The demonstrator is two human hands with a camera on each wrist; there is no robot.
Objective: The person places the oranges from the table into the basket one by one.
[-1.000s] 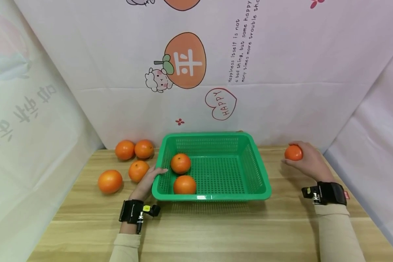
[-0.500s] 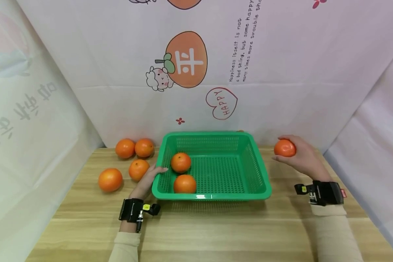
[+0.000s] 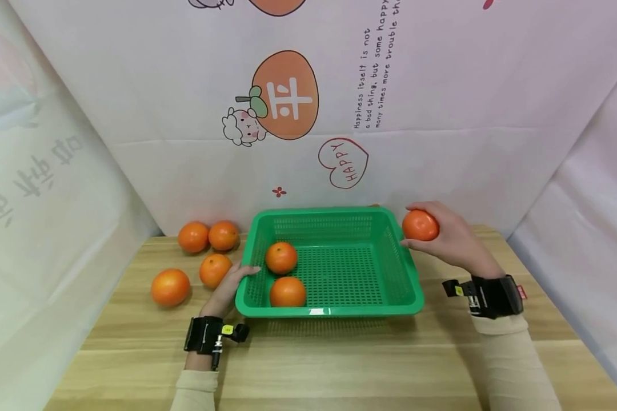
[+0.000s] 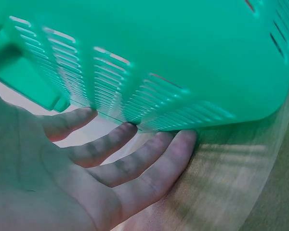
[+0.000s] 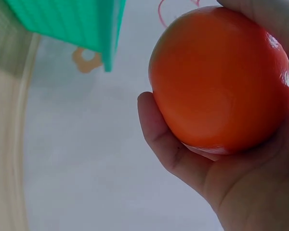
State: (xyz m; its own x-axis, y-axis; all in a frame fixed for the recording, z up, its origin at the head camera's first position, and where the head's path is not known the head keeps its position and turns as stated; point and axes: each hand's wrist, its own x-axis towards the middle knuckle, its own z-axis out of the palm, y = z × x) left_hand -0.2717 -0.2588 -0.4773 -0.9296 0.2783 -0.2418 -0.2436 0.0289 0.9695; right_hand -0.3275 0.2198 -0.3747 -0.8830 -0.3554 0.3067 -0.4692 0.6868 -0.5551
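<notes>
My right hand (image 3: 457, 240) grips a glossy reddish-orange orange (image 3: 420, 225), holding it up by the right rim of the green basket (image 3: 329, 311). In the right wrist view the thumb and fingers curl round the orange (image 5: 216, 82), and the basket's corner (image 5: 72, 24) is close by. At the basket's left side my left hand (image 3: 228, 288) hooks its thumb over the rim. The left wrist view has its fingers (image 4: 154, 168) against the slotted outer wall (image 4: 159, 48). Inside the basket, on the left, lie two oranges, one farther back (image 3: 281, 258) and one nearer (image 3: 288, 292).
Left of the basket, several more oranges lie on the wooden table (image 3: 339, 365): two at the back (image 3: 208, 236), one beside my left hand (image 3: 215, 270), one nearer the front (image 3: 170, 287). White printed cloth (image 3: 442, 114) hangs behind and at both sides.
My right hand has carried its orange leftward and up, from the table's right part to the basket's right rim. The left hand keeps its place on the basket.
</notes>
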